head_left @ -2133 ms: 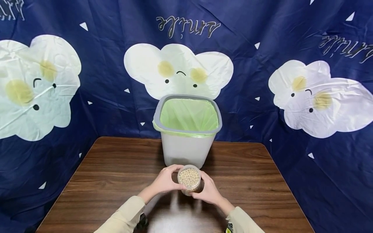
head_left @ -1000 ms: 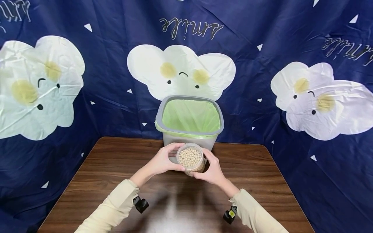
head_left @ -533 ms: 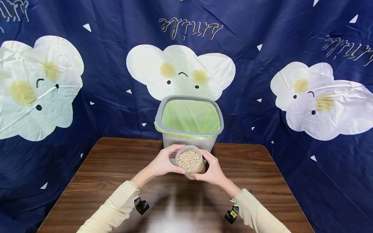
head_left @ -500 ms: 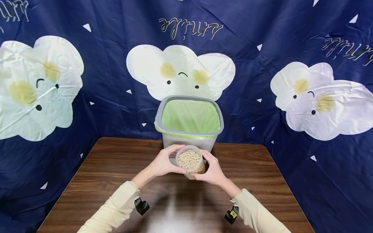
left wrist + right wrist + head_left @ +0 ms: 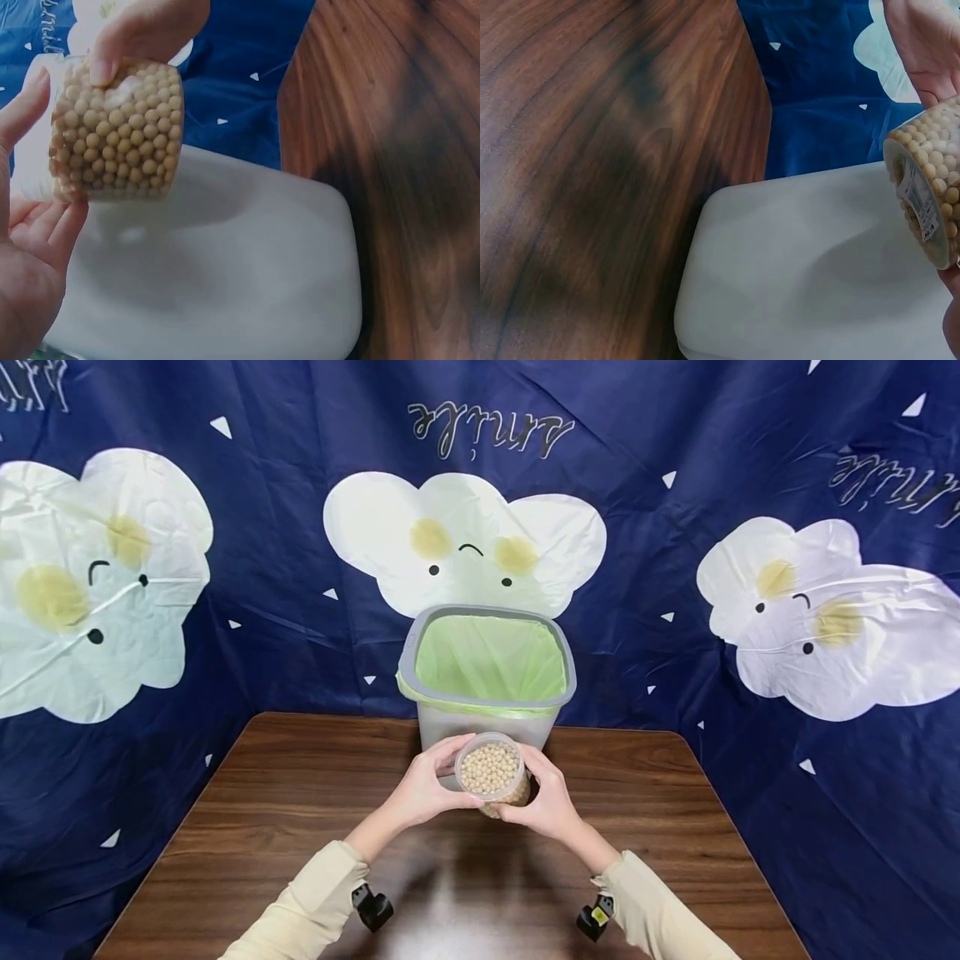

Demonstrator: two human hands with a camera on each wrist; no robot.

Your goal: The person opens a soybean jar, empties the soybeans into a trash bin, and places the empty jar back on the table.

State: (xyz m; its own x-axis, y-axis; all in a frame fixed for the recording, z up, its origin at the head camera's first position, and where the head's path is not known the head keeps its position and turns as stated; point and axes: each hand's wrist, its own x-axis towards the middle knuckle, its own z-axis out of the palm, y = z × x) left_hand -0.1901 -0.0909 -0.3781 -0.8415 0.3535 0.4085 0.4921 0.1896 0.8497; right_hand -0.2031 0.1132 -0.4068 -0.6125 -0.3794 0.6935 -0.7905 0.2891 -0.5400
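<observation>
A clear plastic jar (image 5: 491, 770) full of pale round beans is held up in front of a trash bin (image 5: 480, 727). My left hand (image 5: 429, 787) grips its left side near the rim, thumb towards me. On the other side my right hand (image 5: 546, 795) grips the jar, lower down. The left wrist view shows the beans (image 5: 120, 142) through the jar's wall. A printed label (image 5: 917, 199) is on its base in the right wrist view. Whether a clear lid covers the top, I cannot tell.
The white bin has a grey rim (image 5: 408, 652) and a green liner bag (image 5: 487, 660). It stands at the back of a brown wooden table (image 5: 315, 793). Dark blue cloth (image 5: 277, 468) with cloud prints hangs behind and at both sides.
Over the two seconds, both hands have lifted the jar and carried it away from me, closer to the bin's rim. In the last half second it has barely shifted.
</observation>
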